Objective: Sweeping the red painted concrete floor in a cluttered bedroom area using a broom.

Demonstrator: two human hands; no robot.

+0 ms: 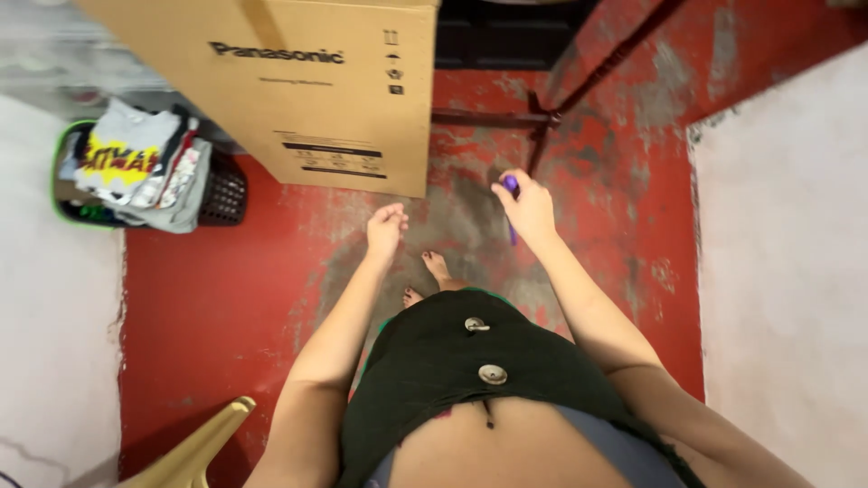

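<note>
I look straight down at my body and the worn red floor [226, 298]. My right hand [527, 210] is held out in front, closed around a small purple object [511, 187] whose thin end hangs below the hand. My left hand [386, 228] hovers lower and to the left, fingers loosely curled, holding nothing. Both hands are in the air above the floor, just in front of a large brown cardboard box [307, 81]. My bare feet [434, 271] show between my arms. I wear a dark garment with two round buttons [493, 373].
A black laundry basket [221, 194] with a green rim, piled with folded clothes [136, 163], stands at the left beside the box. A dark metal stand [542, 117] crosses the floor at the top. Pale walls flank both sides. A yellowish chair leg [199, 447] pokes in at bottom left.
</note>
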